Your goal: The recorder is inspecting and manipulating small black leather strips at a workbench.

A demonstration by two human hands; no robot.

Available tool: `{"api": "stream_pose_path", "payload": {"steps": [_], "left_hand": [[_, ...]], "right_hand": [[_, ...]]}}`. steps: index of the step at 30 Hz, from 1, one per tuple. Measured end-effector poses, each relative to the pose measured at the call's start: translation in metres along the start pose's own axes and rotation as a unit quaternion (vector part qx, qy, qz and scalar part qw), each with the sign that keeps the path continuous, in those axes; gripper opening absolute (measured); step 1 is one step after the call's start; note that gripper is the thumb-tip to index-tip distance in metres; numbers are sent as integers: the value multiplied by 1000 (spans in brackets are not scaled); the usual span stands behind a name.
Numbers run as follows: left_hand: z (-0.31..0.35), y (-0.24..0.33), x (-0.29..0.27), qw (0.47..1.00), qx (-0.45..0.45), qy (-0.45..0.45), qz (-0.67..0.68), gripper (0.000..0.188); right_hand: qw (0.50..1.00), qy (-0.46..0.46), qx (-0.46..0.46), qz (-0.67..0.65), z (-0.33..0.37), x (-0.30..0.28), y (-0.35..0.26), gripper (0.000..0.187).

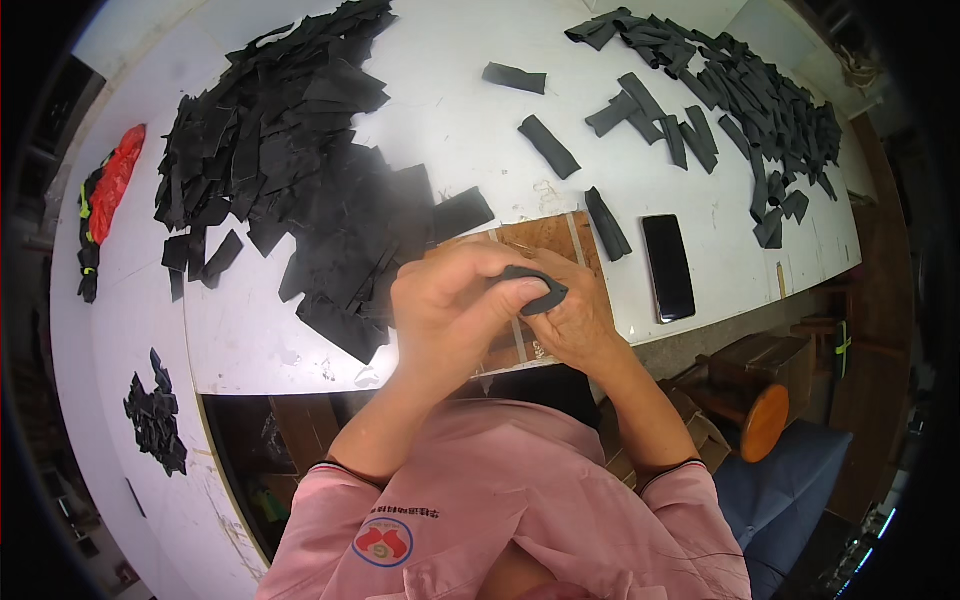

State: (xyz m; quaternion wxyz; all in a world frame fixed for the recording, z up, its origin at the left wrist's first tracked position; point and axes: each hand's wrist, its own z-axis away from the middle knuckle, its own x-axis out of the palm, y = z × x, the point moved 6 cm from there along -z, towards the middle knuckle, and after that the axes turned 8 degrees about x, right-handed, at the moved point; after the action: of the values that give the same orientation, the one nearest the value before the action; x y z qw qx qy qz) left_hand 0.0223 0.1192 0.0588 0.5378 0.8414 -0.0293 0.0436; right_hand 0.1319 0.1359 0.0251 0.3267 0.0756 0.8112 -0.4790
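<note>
White table [430,120] beneath; left hand [440,305], right hand [580,315] angled inward, meeting, both curled onto dark rolled piece [546,300].

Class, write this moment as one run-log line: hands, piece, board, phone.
left hand: gripping dark piece | right hand: touching same piece | board: beneath hands | phone: right of board

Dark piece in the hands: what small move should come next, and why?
Probably a gentle press of the left hand's thumb, curling the dark piece further against the right hand. Its visible end is curved rather than flat, both hands are on it, and similar rolled pieces lie nearby.
</note>
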Motion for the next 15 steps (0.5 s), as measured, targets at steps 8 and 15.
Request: {"api": "stream_pose_path", "payload": {"steps": [8, 15], "left_hand": [[5, -9, 0, 998, 27, 9, -47, 16], [10, -7, -22, 958, 31, 119, 260, 13]], "right_hand": [[1000, 21, 4, -7, 10, 18, 20, 12], [996, -8, -29, 84, -2, -6, -11, 24]]}}
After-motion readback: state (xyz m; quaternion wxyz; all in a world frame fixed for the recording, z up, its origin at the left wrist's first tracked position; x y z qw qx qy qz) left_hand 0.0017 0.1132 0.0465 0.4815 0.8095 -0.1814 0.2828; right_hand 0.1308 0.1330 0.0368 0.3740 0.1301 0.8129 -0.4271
